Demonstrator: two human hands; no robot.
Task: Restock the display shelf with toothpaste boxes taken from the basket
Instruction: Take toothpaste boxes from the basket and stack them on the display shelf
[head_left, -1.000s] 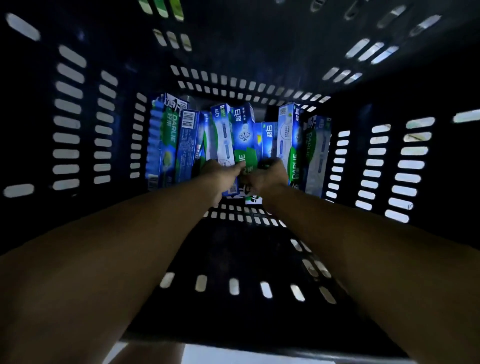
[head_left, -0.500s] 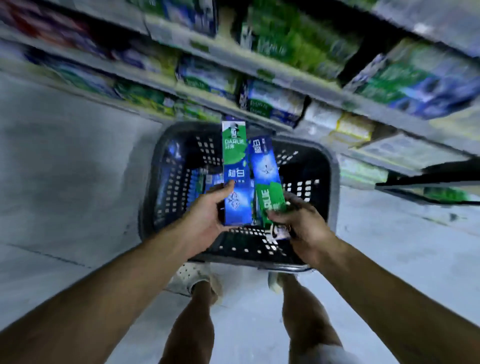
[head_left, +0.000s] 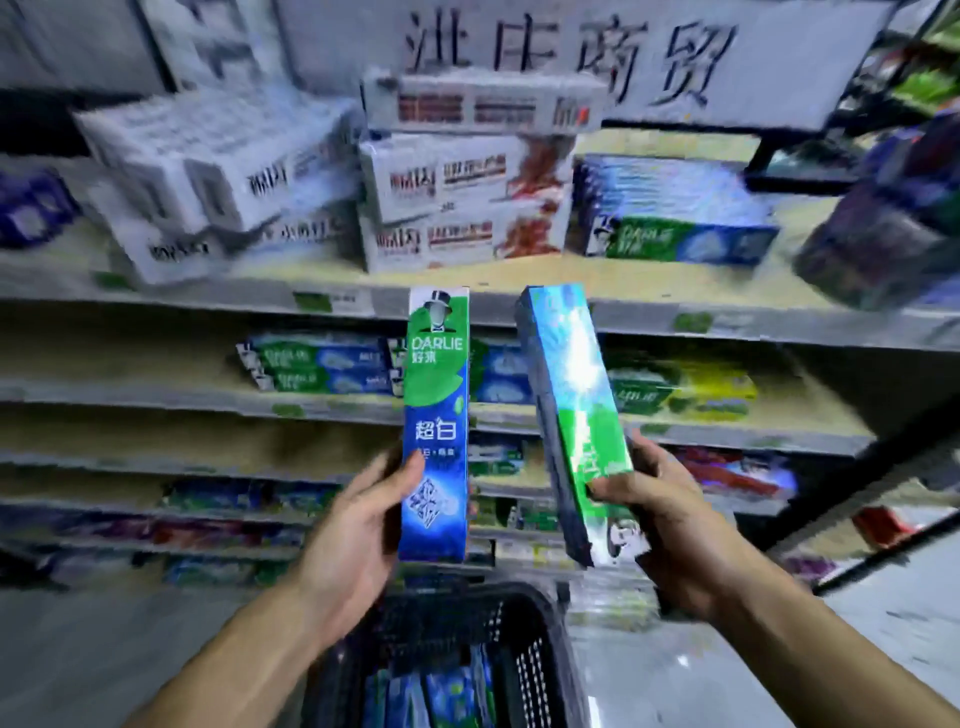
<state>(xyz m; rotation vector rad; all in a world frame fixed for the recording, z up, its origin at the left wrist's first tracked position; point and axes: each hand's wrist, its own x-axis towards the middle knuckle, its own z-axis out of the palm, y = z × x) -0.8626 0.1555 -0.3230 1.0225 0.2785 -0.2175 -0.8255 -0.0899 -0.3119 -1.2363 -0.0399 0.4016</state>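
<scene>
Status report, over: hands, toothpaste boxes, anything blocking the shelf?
Left hand grips upright Darlie box. Right hand grips second box, top tilted left. Basket below, more boxes inside. Nothing between boxes and shelf.

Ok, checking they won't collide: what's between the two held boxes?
Nothing: the head view shows an open gap between the left box and the tilted right box, only shelf stock behind.

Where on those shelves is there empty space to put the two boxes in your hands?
The second shelf is bare board left of its green-and-blue stack, and the shelf below looks bare along its left half too, though blurred. The top shelf is crowded: white boxes piled askew, leaving only a narrow front strip.
</scene>
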